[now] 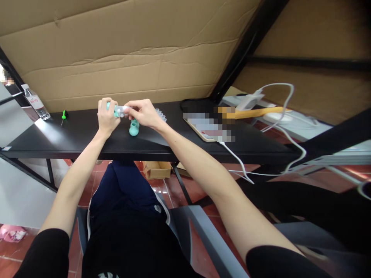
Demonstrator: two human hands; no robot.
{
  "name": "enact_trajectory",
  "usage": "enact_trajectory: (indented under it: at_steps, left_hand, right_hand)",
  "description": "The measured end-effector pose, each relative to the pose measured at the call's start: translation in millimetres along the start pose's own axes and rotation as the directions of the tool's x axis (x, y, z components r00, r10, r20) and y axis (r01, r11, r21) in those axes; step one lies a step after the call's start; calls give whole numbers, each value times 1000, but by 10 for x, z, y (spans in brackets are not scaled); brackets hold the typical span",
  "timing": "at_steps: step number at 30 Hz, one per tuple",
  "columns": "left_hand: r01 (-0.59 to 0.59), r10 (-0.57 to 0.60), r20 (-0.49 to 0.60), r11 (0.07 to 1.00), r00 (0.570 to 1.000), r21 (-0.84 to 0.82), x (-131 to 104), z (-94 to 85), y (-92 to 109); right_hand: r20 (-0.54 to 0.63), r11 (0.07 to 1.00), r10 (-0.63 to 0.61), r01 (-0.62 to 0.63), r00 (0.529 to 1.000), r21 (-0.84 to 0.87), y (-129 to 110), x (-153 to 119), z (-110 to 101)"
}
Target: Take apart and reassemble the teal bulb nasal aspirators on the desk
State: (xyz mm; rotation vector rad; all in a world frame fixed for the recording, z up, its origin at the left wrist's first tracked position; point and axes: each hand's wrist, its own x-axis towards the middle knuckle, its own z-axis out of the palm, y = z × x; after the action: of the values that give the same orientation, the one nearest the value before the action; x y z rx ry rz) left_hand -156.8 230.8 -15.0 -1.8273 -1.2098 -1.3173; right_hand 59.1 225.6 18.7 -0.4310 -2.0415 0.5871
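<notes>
My left hand [106, 117] is closed around a teal plastic piece [116, 114], much of it hidden by the fingers. With the fingertips of my right hand [144, 112] I pinch a translucent whitish plastic piece [121, 111], which meets the teal piece between my hands. I cannot tell whether the two are joined. Just below my hands, a rounded teal piece [133, 129] with an opening at its top stands on the black table [150, 143]. Several translucent plastic pieces [161, 115] lie behind my right wrist, partly hidden.
A water bottle [36, 102] stands at the far left, with a green-handled screwdriver [64, 115] beside it. To the right lies a blurred flat device [203, 127] with a white cable [236, 157]. Cardboard [130, 73] rises behind the table. An open box [157, 170] sits underneath.
</notes>
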Motion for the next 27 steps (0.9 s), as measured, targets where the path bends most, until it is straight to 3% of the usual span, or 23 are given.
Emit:
enact_trajectory:
  at_steps: [5, 11, 16, 20, 22, 23, 25, 27]
  left_hand:
    - [-25, 25, -13, 999, 1000, -43, 0, -14, -50]
    - [-4, 2, -52, 999, 999, -38, 2, -16, -59]
    - [136, -143, -79, 987, 987, -86, 7, -22, -168]
    - [222, -234, -140, 970, 962, -96, 7, -13, -267]
    - [238, -250, -149, 967, 957, -94, 0, 0, -287]
    - [238, -249, -146, 967, 957, -92, -4, 8, -290]
    - [231, -242, -136, 969, 961, -90, -13, 22, -288]
    - [220, -230, -124, 971, 965, -90, -21, 32, -286]
  right_hand:
    - [35, 977, -17, 9, 999, 213, -5, -8, 15]
    - [31, 973, -9, 2, 999, 230, -37, 10, -5]
    - [-121, 998, 27, -19, 992, 60, -74, -67, -190]
    - [-123, 949, 198, -221, 973, -223, -159, -287, -479]
    - [-35, 847, 384, -367, 923, -383, -201, -391, -630]
    - [20, 778, 490, -427, 871, -461, -217, -427, -691]
    - [111, 630, 678, -498, 726, -596, -232, -463, -767]
    - [147, 518, 791, -522, 594, -678, -224, -463, -780]
